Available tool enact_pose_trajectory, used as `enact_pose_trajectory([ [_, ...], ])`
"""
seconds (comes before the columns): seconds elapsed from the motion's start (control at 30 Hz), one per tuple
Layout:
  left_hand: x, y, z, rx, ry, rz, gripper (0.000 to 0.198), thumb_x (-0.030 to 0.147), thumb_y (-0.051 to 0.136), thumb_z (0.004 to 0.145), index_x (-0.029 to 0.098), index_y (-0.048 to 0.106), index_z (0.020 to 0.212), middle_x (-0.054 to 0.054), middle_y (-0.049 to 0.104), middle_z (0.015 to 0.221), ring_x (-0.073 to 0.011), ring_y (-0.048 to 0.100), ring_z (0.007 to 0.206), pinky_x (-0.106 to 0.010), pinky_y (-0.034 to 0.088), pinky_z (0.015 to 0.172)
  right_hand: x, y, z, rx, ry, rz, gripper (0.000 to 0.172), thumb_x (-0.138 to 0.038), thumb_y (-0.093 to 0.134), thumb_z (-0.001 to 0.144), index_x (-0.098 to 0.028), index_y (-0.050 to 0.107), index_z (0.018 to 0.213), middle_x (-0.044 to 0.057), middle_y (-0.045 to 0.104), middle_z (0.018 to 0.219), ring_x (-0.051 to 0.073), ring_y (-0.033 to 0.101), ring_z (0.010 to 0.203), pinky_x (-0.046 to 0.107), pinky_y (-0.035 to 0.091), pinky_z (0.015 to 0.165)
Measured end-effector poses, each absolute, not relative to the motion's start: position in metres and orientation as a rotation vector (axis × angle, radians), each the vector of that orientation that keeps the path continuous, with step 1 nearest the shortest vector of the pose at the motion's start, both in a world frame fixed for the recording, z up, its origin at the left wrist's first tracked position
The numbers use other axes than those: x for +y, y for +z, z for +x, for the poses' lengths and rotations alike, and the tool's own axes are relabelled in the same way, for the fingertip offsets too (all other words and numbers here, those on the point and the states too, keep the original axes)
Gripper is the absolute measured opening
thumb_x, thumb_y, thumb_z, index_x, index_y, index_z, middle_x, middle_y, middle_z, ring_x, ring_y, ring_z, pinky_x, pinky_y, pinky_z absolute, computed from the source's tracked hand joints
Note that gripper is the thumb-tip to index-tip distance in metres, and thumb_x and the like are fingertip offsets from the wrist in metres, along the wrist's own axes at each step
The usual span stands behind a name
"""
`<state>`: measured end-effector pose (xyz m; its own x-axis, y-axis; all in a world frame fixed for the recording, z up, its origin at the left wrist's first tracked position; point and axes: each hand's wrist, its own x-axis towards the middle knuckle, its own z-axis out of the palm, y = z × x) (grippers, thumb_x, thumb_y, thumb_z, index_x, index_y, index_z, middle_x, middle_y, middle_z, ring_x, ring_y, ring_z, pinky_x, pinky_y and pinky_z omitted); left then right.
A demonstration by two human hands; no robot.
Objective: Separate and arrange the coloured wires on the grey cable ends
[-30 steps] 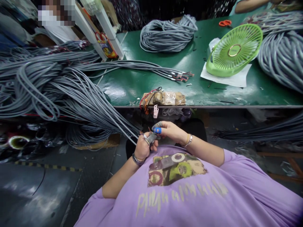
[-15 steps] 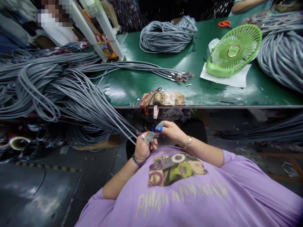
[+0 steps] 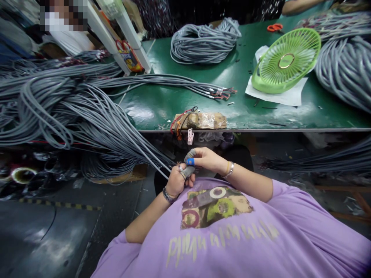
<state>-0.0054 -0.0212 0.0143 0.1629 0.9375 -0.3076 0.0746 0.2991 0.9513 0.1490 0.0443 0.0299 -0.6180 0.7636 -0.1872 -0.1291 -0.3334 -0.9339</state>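
My left hand point(image 3: 177, 180) is closed around the end of a grey cable point(image 3: 158, 166), which runs from the large bundle at the left. A grey cover wraps its thumb. Close against it, my right hand point(image 3: 203, 159) pinches at the cable's end, with a blue band on its thumb and a grey cover on a finger. The thin wires between the fingertips are mostly hidden now. Just beyond the hands, a pink clip point(image 3: 190, 136) hangs at the table edge below a wooden block point(image 3: 213, 120) with red and black leads.
A large heap of grey cables point(image 3: 95, 112) covers the table's left side. Cable ends with stripped wires point(image 3: 222, 92) lie mid-table. Behind are a coiled bundle point(image 3: 203, 44), a green fan point(image 3: 285, 61) and orange scissors point(image 3: 274, 27). Another person's arm point(image 3: 301, 5) rests at the far right.
My right hand has moved left and closed in against my left hand. The thin coloured wires that showed between them are now mostly covered. My left hand has shifted slightly to the right.
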Motion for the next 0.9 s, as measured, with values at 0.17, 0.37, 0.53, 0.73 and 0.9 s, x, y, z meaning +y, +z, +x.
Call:
enact_pose_trajectory([
  [0.17,-0.02,0.015,-0.004,1.234,0.901,1.054,0.037,0.042,0.058,0.083,0.014,0.057,0.058,0.0,0.058,0.044,-0.0073,0.05,0.034,-0.018,0.029,0.037,0.038,0.02,0.143,-1.226,1.842,-0.997,0.024,-0.032,0.073,0.065,-0.013,0.06,0.073,-0.002,0.059,0.064,0.008,0.05,0.055,0.022,0.04,0.054],
  [0.37,-0.019,0.013,-0.002,1.245,0.952,1.043,0.04,0.046,0.058,0.083,0.014,0.057,0.058,0.0,0.057,0.045,-0.0065,0.049,0.034,-0.018,0.028,0.036,0.035,0.02,0.142,-1.037,1.856,-1.053,0.028,-0.036,0.075,0.065,-0.015,0.058,0.072,-0.003,0.057,0.064,0.008,0.049,0.056,0.021,0.041,0.054],
  [0.53,-0.02,0.009,-0.003,1.23,1.011,0.985,0.036,0.045,0.059,0.081,0.015,0.057,0.061,0.001,0.058,0.048,-0.0071,0.049,0.034,-0.018,0.028,0.035,0.042,0.023,0.155,-0.977,1.998,-1.086,0.034,-0.043,0.076,0.066,-0.015,0.061,0.077,0.0,0.059,0.071,0.007,0.048,0.055,0.019,0.041,0.049],
  [0.73,-0.019,0.01,-0.002,1.252,1.014,1.012,0.037,0.046,0.058,0.082,0.015,0.057,0.06,0.001,0.058,0.047,-0.007,0.049,0.035,-0.019,0.029,0.037,0.04,0.022,0.157,-1.086,2.044,-0.994,0.029,-0.035,0.077,0.064,-0.014,0.062,0.079,0.0,0.059,0.066,0.008,0.051,0.057,0.017,0.04,0.047],
  [0.9,-0.019,0.011,0.0,1.254,1.032,1.016,0.038,0.045,0.059,0.082,0.015,0.057,0.059,0.001,0.057,0.047,-0.0066,0.049,0.035,-0.019,0.029,0.037,0.038,0.021,0.152,-1.088,1.991,-1.003,0.024,-0.029,0.074,0.063,-0.014,0.06,0.075,-0.001,0.06,0.064,0.008,0.051,0.054,0.019,0.04,0.048],
])
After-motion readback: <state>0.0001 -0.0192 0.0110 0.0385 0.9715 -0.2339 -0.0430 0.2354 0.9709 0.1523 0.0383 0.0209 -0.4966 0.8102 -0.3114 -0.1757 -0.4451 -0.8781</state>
